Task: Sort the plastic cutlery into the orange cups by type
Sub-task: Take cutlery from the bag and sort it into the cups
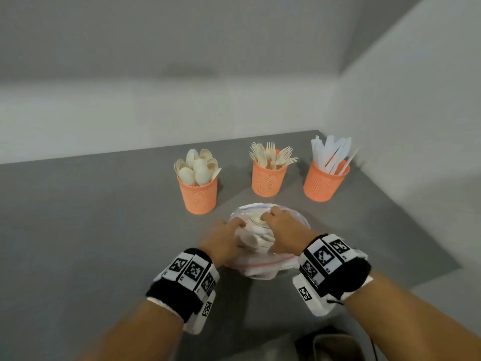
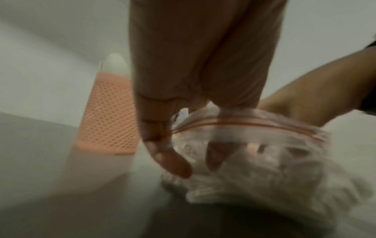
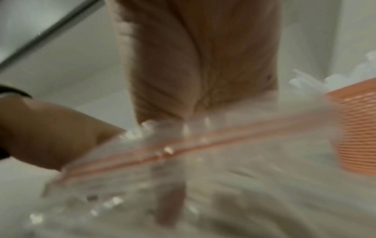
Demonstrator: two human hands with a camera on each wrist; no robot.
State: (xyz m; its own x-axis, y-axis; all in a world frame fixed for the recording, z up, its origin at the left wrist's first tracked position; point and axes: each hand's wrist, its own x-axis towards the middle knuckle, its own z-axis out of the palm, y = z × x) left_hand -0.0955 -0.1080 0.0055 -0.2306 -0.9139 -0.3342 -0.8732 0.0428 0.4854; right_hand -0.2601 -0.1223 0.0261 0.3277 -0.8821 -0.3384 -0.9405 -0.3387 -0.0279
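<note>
Both hands gripping crumpled zip bag on counter, cups full behind.
Left fingers (image 2: 171, 162) and right hand (image 1: 282, 231) pinch the clear bag (image 1: 260, 269); cutlery stands sorted in three orange cups (image 1: 268, 179). Risk: tugged bag sweeps cups over.

**Count on the desk**

Three orange cups (image 1: 200, 195) (image 1: 268, 179) (image 1: 323, 183) stand on one desk (image 1: 91, 217): one of spoons at 11 o'clock, one of forks at 12, one of knives at 1. One clear bag (image 1: 256, 267). Two hands (image 1: 226, 241) (image 1: 285, 231). Pieces per cup are too bunched to count.
</note>
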